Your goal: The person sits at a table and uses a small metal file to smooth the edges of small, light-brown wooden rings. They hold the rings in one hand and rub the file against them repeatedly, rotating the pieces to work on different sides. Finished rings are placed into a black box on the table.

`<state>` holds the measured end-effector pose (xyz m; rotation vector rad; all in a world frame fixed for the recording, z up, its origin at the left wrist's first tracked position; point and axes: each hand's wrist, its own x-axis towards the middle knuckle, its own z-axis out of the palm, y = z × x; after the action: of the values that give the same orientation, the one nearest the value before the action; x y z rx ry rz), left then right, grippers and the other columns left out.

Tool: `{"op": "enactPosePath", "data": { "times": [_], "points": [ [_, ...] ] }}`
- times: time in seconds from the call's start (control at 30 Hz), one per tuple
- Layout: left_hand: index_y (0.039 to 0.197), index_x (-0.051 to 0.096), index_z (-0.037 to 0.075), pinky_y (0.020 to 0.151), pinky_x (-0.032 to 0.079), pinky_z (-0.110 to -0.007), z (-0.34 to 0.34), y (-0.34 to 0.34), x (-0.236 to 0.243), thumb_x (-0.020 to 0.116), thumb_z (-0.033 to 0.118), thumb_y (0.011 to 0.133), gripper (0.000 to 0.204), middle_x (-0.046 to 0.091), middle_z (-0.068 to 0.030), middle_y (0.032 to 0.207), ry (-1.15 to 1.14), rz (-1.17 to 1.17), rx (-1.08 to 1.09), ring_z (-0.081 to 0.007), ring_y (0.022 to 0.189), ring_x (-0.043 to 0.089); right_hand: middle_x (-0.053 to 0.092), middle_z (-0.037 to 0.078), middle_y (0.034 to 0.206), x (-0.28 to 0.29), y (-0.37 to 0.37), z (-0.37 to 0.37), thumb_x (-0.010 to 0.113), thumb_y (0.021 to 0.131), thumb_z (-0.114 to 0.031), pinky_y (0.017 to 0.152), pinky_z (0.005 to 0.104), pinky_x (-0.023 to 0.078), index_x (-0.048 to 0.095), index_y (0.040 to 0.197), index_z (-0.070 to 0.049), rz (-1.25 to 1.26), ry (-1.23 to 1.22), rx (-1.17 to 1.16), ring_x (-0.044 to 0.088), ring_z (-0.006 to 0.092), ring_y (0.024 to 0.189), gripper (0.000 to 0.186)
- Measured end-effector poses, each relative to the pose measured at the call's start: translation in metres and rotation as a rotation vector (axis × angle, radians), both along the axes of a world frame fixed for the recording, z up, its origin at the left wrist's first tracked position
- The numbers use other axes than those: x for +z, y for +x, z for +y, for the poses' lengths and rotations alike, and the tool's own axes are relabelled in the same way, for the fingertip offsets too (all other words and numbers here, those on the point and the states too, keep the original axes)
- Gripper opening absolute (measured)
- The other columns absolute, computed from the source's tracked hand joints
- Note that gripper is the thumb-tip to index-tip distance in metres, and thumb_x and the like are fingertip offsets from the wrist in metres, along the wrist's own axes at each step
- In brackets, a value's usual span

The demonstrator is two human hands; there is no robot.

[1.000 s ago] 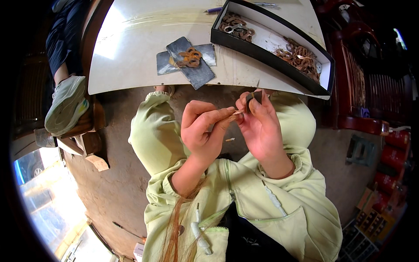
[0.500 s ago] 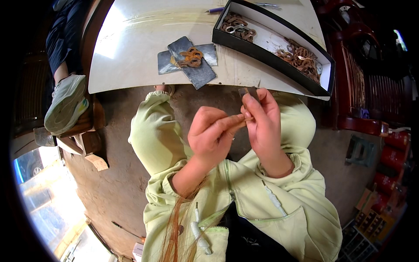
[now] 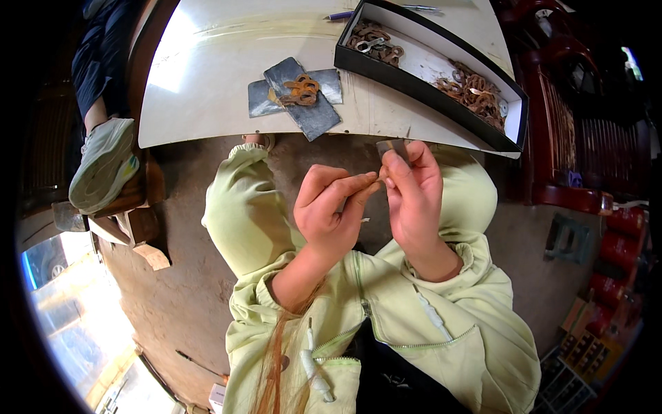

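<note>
One white table (image 3: 207, 103) bears a long black box (image 3: 414, 96). Before its near edge, the left hand (image 3: 331, 203) makes a narrow pinch; whether something is inside, one cannot tell. Close by, the right hand (image 3: 417, 200) is raised. Crossed dark sheets (image 3: 318, 123) carry rusty rings (image 3: 301, 88). A small dark piece (image 3: 392, 146) is held between the right thumb and fingers.

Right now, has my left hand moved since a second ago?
Yes, slightly: your left hand is a little further right, judged against the grey plates on the table.
</note>
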<state>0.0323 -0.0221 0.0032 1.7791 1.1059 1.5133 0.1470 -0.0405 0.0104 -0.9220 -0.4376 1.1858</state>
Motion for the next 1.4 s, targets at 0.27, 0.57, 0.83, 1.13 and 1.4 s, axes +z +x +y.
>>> {"op": "enactPosePath", "data": {
  "times": [0.27,0.57,0.83,1.13,1.4],
  "points": [
    [0.084,0.071,0.003,0.052,0.038,-0.023,0.002,-0.003,0.0,0.077,-0.004,0.062,0.024,0.053,-0.0036,0.078,-0.003,-0.238,-0.061,-0.0119,0.065,0.05,0.051,0.0,0.097,0.004,0.002,-0.007,0.06,0.088,-0.003,0.069,0.0262,0.041,0.047,0.09,-0.01,0.241,0.17,0.111,0.048,0.0083,0.076,0.014],
    [0.088,0.07,0.0,0.059,0.051,-0.025,-0.002,-0.001,0.0,0.07,-0.01,0.07,0.021,0.061,-0.0105,0.089,-0.093,-0.263,-0.099,-0.0166,0.072,0.062,0.047,0.003,0.089,0.009,0.001,-0.004,0.062,0.088,-0.011,0.073,0.027,0.045,0.045,0.091,-0.008,0.249,0.296,0.289,0.05,0.0119,0.082,0.017],
    [0.089,0.068,-0.002,0.058,0.049,-0.022,-0.003,-0.003,0.004,0.069,-0.009,0.073,0.018,0.063,-0.0102,0.087,-0.032,-0.088,-0.047,-0.0138,0.07,0.061,0.048,0.003,0.089,0.016,-0.001,-0.005,0.059,0.088,-0.005,0.067,0.0274,0.047,0.044,0.088,-0.008,0.191,0.118,0.151,0.052,0.01,0.074,0.016],
    [0.088,0.065,-0.002,0.055,0.051,-0.026,-0.003,0.0,0.006,0.069,-0.009,0.074,0.016,0.058,-0.0096,0.079,-0.052,-0.088,0.0,-0.0165,0.067,0.061,0.047,0.003,0.083,0.01,-0.006,-0.004,0.057,0.089,-0.002,0.066,0.0263,0.048,0.043,0.084,-0.006,-0.017,0.156,0.135,0.051,0.009,0.073,0.016],
    [0.086,0.066,0.0,0.053,0.051,-0.026,-0.002,0.0,0.002,0.068,-0.007,0.074,0.014,0.059,-0.0091,0.079,-0.053,-0.064,0.037,-0.017,0.064,0.061,0.048,0.002,0.081,0.004,-0.005,-0.004,0.057,0.089,-0.002,0.068,0.0245,0.047,0.043,0.082,-0.005,-0.021,0.11,0.162,0.05,0.0077,0.072,0.016]
  ]
}}
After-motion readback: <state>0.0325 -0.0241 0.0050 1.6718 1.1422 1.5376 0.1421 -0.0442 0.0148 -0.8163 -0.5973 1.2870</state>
